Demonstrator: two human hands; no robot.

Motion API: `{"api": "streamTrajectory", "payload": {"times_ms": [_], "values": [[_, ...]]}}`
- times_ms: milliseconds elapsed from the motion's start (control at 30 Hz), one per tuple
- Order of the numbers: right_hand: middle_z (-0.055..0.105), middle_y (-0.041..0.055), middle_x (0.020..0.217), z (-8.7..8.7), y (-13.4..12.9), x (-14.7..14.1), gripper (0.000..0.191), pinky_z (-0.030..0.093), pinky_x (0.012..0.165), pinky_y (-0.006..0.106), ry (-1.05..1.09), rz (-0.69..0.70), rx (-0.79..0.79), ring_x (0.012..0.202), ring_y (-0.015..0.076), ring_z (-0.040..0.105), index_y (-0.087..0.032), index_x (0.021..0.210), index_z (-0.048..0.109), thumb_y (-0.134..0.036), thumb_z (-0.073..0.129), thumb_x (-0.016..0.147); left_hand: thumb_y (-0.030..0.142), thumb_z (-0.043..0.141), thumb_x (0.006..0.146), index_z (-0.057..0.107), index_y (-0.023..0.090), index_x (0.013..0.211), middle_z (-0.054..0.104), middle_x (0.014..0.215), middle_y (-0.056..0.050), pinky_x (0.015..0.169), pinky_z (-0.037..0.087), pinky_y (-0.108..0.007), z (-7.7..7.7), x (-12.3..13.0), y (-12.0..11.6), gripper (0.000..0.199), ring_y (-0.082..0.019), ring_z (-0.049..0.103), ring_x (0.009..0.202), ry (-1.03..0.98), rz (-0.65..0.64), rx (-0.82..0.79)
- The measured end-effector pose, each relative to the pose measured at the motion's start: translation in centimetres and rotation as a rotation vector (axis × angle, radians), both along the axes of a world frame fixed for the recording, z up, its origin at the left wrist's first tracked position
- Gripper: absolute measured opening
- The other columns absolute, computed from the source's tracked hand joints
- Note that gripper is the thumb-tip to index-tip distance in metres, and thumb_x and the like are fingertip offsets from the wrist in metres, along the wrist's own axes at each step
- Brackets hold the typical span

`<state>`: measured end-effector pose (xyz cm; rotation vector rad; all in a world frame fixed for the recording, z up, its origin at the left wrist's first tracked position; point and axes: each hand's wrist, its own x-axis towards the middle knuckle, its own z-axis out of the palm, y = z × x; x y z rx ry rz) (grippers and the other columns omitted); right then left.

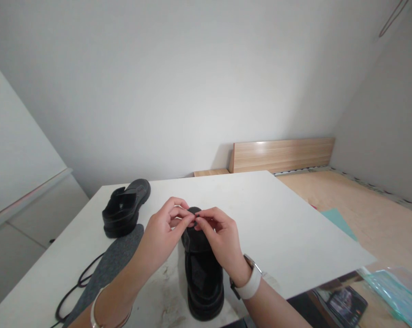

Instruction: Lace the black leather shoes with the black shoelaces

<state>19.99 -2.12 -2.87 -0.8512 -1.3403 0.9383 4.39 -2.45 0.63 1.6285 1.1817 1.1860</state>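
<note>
A black shoe (204, 269) stands on the white table in front of me, heel toward me and toe pointing away. Over its front part, my left hand (167, 228) and my right hand (221, 232) meet at the fingertips. Both are closed in a pinch around a small dark piece, too small and covered to name. My fingers hide most of the shoe's upper front. To the left sits a second black shoe (122, 212), its opening facing up. A grey felt insole-like strip (119, 255) lies below it, beside a loose black shoelace (79, 284).
The white table (260, 205) has dark smudges near its front edge. Right of it and lower, a phone (346, 305) and a clear plastic packet (393, 291) lie near a wooden bed base (380, 218). A wooden headboard (283, 156) stands against the wall.
</note>
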Motion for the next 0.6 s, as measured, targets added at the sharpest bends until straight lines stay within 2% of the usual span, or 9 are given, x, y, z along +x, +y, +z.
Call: {"api": "streamTrajectory", "payload": {"times_ms": [67,167,233,367,467,600], "values": [[0.069,0.0038,0.084,0.0,-0.1,0.0,0.007,0.056,0.066,0.027,-0.049,-0.039,0.064,0.072,0.0151,0.066,-0.019,0.088,0.070,-0.025,0.066,0.087,0.042,0.060,0.089,0.051,0.023,0.101,0.074,0.087,-0.002,0.077,0.058,-0.032,-0.4,-0.4,0.6,0.024,-0.020,0.074,0.081,0.020,-0.023,-0.009],[0.068,0.0052,0.090,0.2,-0.4,0.1,0.007,0.055,0.068,0.026,-0.118,-0.078,0.156,0.081,0.0163,0.065,-0.019,0.090,0.069,-0.021,0.062,0.089,0.045,0.049,0.092,0.053,0.021,0.102,0.074,0.094,-0.007,0.085,0.058,-0.038,-2.2,-1.2,2.9,0.026,-0.021,0.074,0.087,0.167,-0.003,0.023],[0.069,0.0046,0.090,0.3,-0.6,0.1,0.008,0.055,0.070,0.026,-0.162,-0.075,0.171,0.082,0.0160,0.066,-0.020,0.092,0.069,-0.020,0.061,0.090,0.040,0.053,0.087,0.059,0.018,0.100,0.073,0.101,-0.011,0.091,0.055,-0.042,-4.0,-1.7,4.7,0.025,-0.025,0.072,0.096,0.275,0.028,0.033],[0.069,0.0031,0.085,0.2,-0.8,0.2,0.009,0.054,0.071,0.027,-0.227,-0.072,0.170,0.076,0.0149,0.065,-0.020,0.092,0.070,-0.020,0.061,0.090,0.031,0.058,0.079,0.066,0.015,0.098,0.073,0.104,-0.014,0.088,0.054,-0.043,-6.9,-2.1,7.1,0.025,-0.027,0.070,0.094,0.412,0.029,0.008],[0.069,0.0034,0.086,-0.1,-0.8,0.3,0.010,0.054,0.070,0.027,-0.228,-0.070,0.170,0.076,0.0152,0.066,-0.020,0.093,0.070,-0.020,0.060,0.091,0.029,0.056,0.080,0.067,0.016,0.093,0.072,0.096,-0.011,0.085,0.052,-0.040,-7.4,-2.2,7.4,0.021,-0.025,0.068,0.088,0.486,0.033,0.024],[0.069,0.0034,0.088,-0.1,-0.7,0.2,0.010,0.054,0.070,0.027,-0.251,-0.050,0.183,0.078,0.0154,0.066,-0.020,0.094,0.069,-0.020,0.060,0.091,0.021,0.051,0.080,0.061,0.019,0.079,0.066,0.077,-0.004,0.073,0.047,-0.034,-6.6,-2.2,7.1,0.009,-0.022,0.062,0.074,0.549,0.039,0.067]]}}
